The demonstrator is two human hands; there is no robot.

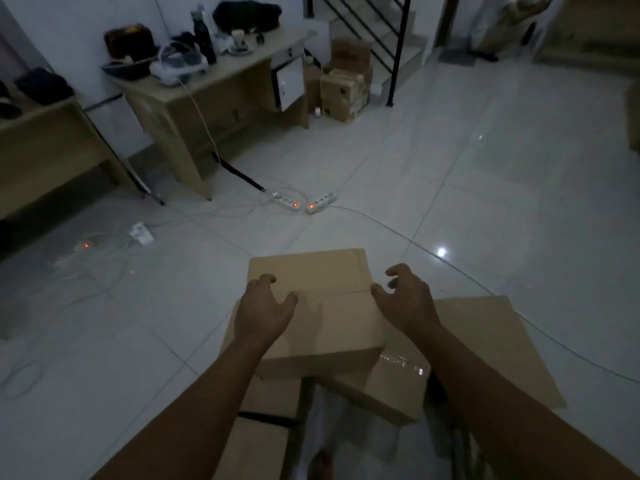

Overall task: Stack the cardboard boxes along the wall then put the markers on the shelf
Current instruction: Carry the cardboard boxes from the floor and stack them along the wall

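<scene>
Cardboard fills the lower middle of the frame: a closed top box (322,306) sits on a heap of other boxes, one of them a taped box (391,386) at lower right and another a flat carton (491,341) behind it toward the right. The left hand (265,306) rests on the top box near its left edge, fingers (268,280) loosely curved and spread, pressing down rather than clamped round anything. The right hand (405,296) hovers at the box's right edge, fingers (398,271) apart and bent like a claw; whether they touch the cardboard I cannot tell. Pale floor tiles (485,185) stretch away, crossed by white cables. Two power strips (306,202) with red lights lie at centre. In the upper left stands a wooden bench (207,98) loaded with a dark bottle (204,39), a cup (239,39) and dark bags. More stacked cartons (346,84) sit against the wall beside it, at the foot of a staircase with a black railing (398,46). No markers can be made out in the dim light.
</scene>
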